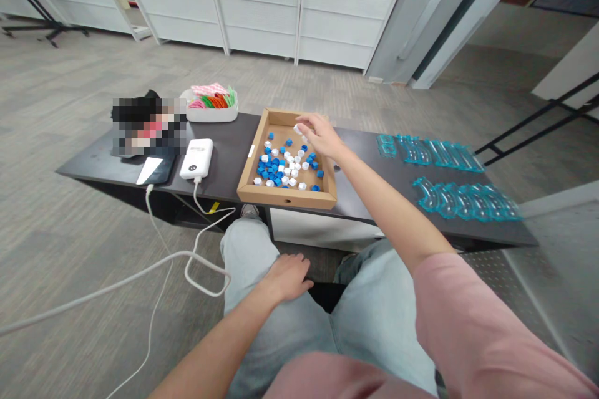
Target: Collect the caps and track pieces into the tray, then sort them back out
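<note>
Right hand (322,135) pinches at least one white hexagonal piece (297,129) over the far right of one cardboard tray (309,201), dozens of blue and white pieces (321,173) inside, too overlapped to count. Left hand (289,274) lies slack on left thigh (253,249). One power bank (197,159) left, two teal plastic rows (435,153) right.

We see a long, dark counter (224,156). Toward its left end we find a black item (140,121), mostly blurred out, with a dark phone-like device (163,169) just beside it, then a white power bank (196,159). Behind the power bank sits a white tub (212,115). A shallow cardboard tray (285,197) lies near the middle, and to our right we have two rows of translucent teal plastic pieces (465,199).
</note>
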{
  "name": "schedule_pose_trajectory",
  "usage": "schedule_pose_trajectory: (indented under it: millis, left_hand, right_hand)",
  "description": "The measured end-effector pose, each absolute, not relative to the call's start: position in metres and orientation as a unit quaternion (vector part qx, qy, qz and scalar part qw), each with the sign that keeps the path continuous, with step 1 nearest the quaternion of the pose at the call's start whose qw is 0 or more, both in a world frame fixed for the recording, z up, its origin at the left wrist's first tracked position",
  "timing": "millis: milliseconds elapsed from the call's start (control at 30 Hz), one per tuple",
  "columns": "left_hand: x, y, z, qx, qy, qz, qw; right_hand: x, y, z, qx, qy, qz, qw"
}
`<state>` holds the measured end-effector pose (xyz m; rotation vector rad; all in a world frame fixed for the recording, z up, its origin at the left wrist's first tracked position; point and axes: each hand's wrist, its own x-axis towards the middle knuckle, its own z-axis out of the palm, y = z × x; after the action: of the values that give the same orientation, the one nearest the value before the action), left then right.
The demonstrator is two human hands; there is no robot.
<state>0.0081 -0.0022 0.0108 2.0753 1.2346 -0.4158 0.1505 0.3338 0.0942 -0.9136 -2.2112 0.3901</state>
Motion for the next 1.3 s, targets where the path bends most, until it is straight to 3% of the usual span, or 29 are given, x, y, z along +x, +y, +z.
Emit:
schedule_pose_trajectory:
  millis: [133,333,533,700,1167,1300]
  left_hand:
    - [0.007,-0.001,0.01,0.795,0.477,-0.156,0.341]
    - [0.005,-0.002,0.013,0.79,0.478,-0.153,0.352]
    - [0.005,-0.002,0.009,0.784,0.48,-0.154,0.361]
    - [0.008,-0.002,0.008,0.78,0.483,-0.163,0.363]
    - [0.009,-0.003,0.014,0.784,0.484,-0.16,0.355]
    - [0.01,-0.002,0.013,0.796,0.473,-0.164,0.341]
  right_hand:
    - [0.141,0.342,0.097,-0.356,-0.864,0.128,0.332]
    - [0.207,0.349,0.082,-0.504,-0.795,0.076,0.329]
    - [0.278,0.295,0.035,-0.596,-0.776,0.063,0.197]
    - [0.271,0.286,0.014,-0.594,-0.795,0.06,0.11]
    - [0.228,0.356,0.029,-0.607,-0.78,0.091,0.126]
    - [0.239,0.358,0.051,-0.62,-0.755,0.089,0.197]
